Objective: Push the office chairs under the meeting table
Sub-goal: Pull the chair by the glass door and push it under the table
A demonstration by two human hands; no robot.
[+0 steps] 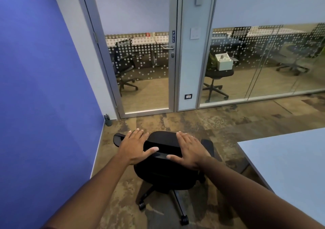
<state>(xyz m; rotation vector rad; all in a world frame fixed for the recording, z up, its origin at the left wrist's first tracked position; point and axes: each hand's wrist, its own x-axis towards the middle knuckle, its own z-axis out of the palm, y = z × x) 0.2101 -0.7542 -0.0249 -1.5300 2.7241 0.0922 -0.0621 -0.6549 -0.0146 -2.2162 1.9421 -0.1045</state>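
Note:
A black office chair on castors stands on the carpet in front of me, its back towards me. My left hand lies flat over the left end of the backrest top, fingers spread. Over the right end rests my right hand, also flat with fingers apart. Neither hand curls around the backrest. The pale meeting table fills the lower right, its corner just right of the chair's right armrest. The chair is outside the table, not tucked under it.
A blue wall runs along the left. Ahead stands a glass door marked PULL and a glass partition, with other chairs behind the glass. A dark bottle sits on the floor by the wall corner.

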